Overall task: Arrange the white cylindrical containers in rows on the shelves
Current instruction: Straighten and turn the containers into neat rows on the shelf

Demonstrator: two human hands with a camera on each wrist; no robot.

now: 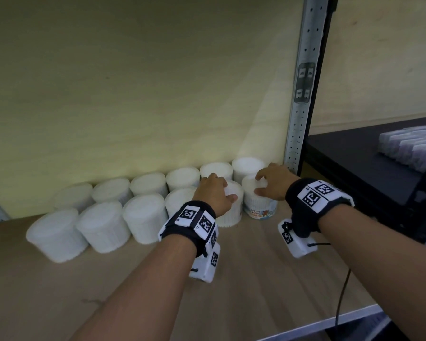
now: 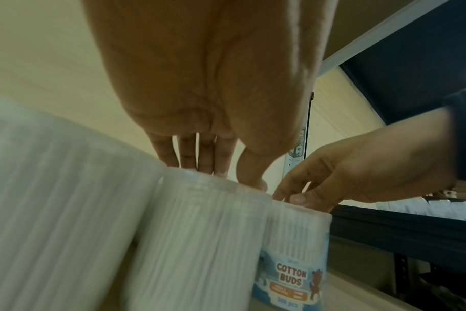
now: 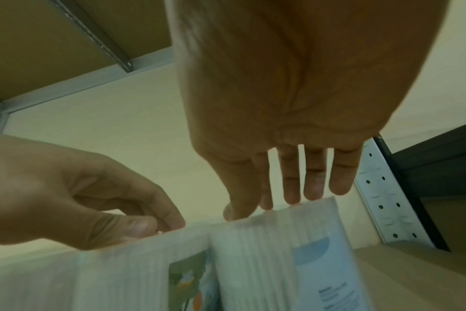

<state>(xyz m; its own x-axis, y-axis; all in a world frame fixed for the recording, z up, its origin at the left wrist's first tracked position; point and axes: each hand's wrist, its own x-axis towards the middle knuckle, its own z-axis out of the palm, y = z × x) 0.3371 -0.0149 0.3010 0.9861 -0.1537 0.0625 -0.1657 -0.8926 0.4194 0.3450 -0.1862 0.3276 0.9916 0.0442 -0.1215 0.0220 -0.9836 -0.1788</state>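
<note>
Two rows of white cylindrical containers stand on the wooden shelf (image 1: 244, 286), with the back row (image 1: 147, 184) against the rear panel. My left hand (image 1: 228, 189) grips the lid of a front-row container (image 1: 231, 212) from above, fingers over the top and thumb at the near rim. In the left wrist view the left hand (image 2: 226, 174) sits on that container (image 2: 200, 231). My right hand (image 1: 260, 184) grips the top of the rightmost front container (image 1: 260, 205), labelled "Cotton Buds" (image 2: 290, 275). The right wrist view shows my right hand (image 3: 253, 208) on its lid rim (image 3: 279, 223).
A perforated metal upright (image 1: 300, 94) stands just right of the rows. Beyond it a dark shelf unit (image 1: 354, 168) holds wrapped packs (image 1: 409, 146). The front half of the wooden shelf is bare up to its metal edge (image 1: 330, 323). A cable hangs from my right wrist.
</note>
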